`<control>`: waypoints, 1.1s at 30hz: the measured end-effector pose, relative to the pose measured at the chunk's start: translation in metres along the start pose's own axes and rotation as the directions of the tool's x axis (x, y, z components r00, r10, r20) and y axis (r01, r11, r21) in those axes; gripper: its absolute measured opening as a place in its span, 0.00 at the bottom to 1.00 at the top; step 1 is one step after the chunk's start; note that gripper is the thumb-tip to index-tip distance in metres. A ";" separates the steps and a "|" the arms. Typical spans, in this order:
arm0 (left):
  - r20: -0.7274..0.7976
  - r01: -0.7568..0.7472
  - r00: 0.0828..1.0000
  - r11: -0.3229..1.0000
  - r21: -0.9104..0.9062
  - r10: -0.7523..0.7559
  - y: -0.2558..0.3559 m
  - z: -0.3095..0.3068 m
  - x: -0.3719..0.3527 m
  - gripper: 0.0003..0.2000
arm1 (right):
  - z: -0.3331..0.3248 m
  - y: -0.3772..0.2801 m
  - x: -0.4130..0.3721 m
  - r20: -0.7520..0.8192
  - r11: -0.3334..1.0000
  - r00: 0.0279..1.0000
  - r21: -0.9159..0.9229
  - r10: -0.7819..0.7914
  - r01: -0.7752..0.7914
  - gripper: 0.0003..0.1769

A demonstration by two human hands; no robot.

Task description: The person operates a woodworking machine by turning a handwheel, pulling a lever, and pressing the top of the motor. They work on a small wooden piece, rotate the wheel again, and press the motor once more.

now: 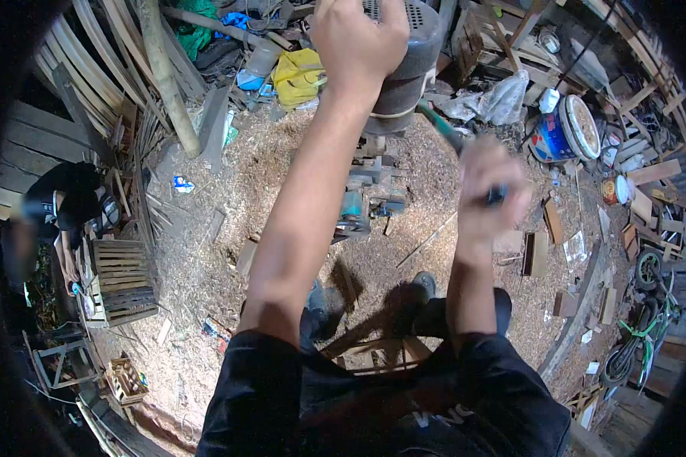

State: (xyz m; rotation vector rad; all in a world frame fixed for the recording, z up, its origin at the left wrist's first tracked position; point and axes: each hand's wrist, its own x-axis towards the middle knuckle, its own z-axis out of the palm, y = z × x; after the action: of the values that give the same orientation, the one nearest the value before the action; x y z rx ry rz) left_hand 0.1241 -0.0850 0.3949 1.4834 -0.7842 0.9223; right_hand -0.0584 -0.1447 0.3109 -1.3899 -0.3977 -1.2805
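Dark metal makes up the ribbed motor housing (pixel 421 53) at the top centre of my head view, its cap pierced with small holes. My left hand (pixel 362 38) is up at its near-left side, fingers bent by the perforated top; the picture's edge cuts them off, so I can't tell how firmly they hold. My right hand (pixel 494 186), blurred, is clenched around a dark handle (pixel 497 195), well to the right of the housing. A green bar (pixel 440 126) slants from beside the housing toward that hand, but the blur hides whether it joins the handle.

Just below the housing sit metal machine parts (pixel 366 174) and a teal component (pixel 351 203), above the wood shavings (pixel 282 164) covering the ground. Beyond, a yellow bag (pixel 297 76) lies left of the housing, and a blue-and-white bucket (pixel 558 135) tilts off to the right. Far left, another person (pixel 65 202) bends beside a slatted wooden crate (pixel 126 280). My shoes (pixel 425 284) show below.
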 end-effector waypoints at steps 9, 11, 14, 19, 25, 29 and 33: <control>-0.013 -0.139 0.990 0.989 0.049 0.140 0.006 -0.017 0.020 0.10 | -0.009 0.046 0.079 -0.072 0.849 0.983 -0.497 0.168 -0.182 0.19; -0.044 -0.180 0.982 0.982 0.060 0.183 -0.019 -0.034 -0.013 0.16 | -0.032 0.069 0.025 -0.067 0.775 0.949 -0.562 0.307 -0.290 0.19; 0.125 0.155 0.979 0.985 0.073 -0.163 -0.036 -0.100 -0.111 0.16 | -0.052 0.070 -0.097 -0.080 0.552 0.789 -0.672 0.609 -0.494 0.25; 0.332 0.641 0.368 0.496 0.586 -0.868 -0.129 -0.213 -0.348 0.16 | -0.070 0.080 -0.255 0.278 0.289 -0.286 -0.957 0.917 -0.005 0.41; 0.058 0.588 -0.103 -0.014 0.809 -0.993 -0.193 -0.251 -0.506 0.28 | 0.014 0.072 -0.235 0.379 0.368 -0.011 -0.906 0.925 -0.209 0.43; 0.023 0.697 -0.015 0.006 0.717 -1.000 -0.244 -0.233 -0.590 0.24 | 0.016 0.090 -0.239 0.385 0.380 -0.026 -0.919 0.923 -0.100 0.41; 0.149 0.688 -0.094 0.044 0.725 -0.984 -0.222 -0.230 -0.570 0.22 | 0.016 0.104 -0.232 0.419 0.404 -0.065 -0.899 0.906 -0.171 0.37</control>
State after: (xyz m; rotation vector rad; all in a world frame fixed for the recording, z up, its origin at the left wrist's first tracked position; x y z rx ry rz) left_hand 0.0279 0.1515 -0.2070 2.2615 0.2354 -0.6917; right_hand -0.0465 -0.0646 0.0697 -2.4669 0.0109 0.5603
